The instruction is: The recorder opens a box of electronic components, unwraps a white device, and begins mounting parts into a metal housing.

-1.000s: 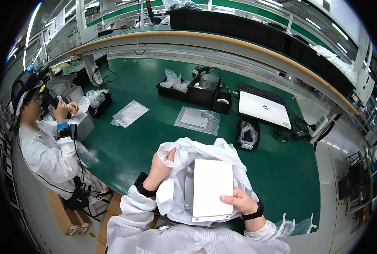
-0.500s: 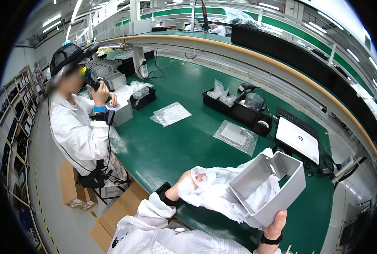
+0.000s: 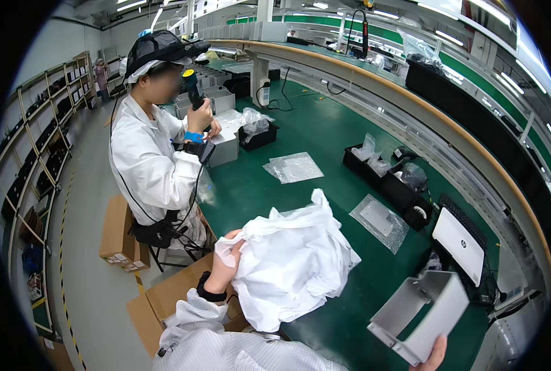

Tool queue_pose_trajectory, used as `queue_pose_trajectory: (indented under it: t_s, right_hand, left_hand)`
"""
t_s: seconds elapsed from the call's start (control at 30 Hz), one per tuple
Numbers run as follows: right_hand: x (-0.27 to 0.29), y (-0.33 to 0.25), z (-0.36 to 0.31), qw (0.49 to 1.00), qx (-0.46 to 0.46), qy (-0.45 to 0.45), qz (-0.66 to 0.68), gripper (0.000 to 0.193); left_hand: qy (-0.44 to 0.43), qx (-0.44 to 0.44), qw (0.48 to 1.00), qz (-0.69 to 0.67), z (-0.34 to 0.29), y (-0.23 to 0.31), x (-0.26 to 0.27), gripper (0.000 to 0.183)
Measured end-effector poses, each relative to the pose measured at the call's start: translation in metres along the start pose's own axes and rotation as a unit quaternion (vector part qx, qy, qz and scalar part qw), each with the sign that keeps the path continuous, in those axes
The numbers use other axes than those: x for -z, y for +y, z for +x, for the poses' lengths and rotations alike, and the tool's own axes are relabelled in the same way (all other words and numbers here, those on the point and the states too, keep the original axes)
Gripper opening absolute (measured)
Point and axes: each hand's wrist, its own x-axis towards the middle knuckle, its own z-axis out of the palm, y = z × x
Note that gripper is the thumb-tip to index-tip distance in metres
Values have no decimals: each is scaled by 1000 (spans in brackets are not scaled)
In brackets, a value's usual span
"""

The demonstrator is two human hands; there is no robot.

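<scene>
Metal frame (image 3: pixel 441 321) clear of white wrap (image 3: pixel 297 260), neither set down yet.
Your left fingers (image 3: pixel 232 252) pinch the wrap; your right fingers (image 3: pixel 439 349), partly hidden, grip the frame just beyond them. Unwrapping looks done.

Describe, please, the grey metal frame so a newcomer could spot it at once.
Find the green tabletop, then its near right part. There, the right hand holds a boxy grey metal frame; unlike the crumpled white wrapping to its left, it is angular with an open middle.
</scene>
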Motion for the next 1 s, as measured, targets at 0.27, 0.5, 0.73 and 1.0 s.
queue_pose_trajectory:
  t_s: [0.27, 0.5, 0.73, 1.0]
  right_hand:
    - [-36, 66, 59, 966, -212, -146, -17, 40]
    - [-33, 75, 99, 943, -245, -226, -17, 39]
    - [-29, 30, 81, 899, 141, -26, -414, 24]
    - [-68, -7, 43, 934, 216, -274, 77, 64]
  left_hand:
    - [78, -13, 997, -8, -13, 22, 13, 26]
    - [12, 9, 1000, 0, -9, -37, -34, 28]
    - [-119, 66, 991, -16, -5, -21, -49, 71]
    - [-184, -166, 950, 188, -4, 60, -49, 85]
